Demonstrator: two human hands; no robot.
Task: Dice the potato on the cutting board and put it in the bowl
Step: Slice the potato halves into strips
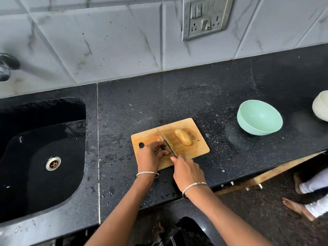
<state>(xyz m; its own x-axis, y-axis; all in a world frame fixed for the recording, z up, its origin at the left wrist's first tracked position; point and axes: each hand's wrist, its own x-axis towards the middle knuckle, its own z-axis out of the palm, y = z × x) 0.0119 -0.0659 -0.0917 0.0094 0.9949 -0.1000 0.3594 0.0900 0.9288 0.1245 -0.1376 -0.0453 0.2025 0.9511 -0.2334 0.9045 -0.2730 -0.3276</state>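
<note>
Wooden board (198, 148), left hand (150, 155) fingers (159, 144) curled over half-hidden potato piece (171, 144), right hand (188, 171) gripping knife (166, 142)

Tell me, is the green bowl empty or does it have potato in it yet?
Empty. The green bowl shows a bare inside, with no pieces in it; a potato piece lies on the cutting board.

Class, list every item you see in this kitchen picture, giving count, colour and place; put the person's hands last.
counter: one, black, full width
cutting board: one, wooden, mid-counter
potato: one, yellow, on board, right
potato piece: one, yellow, under knife, mostly hidden
knife: one, steel, across board
bowl: one, mint green, right of board
second bowl: one, cream, right edge
sink: one, black, left
socket plate: one, grey, on tiled wall
left hand: one, holds potato piece
right hand: one, grips knife
</note>
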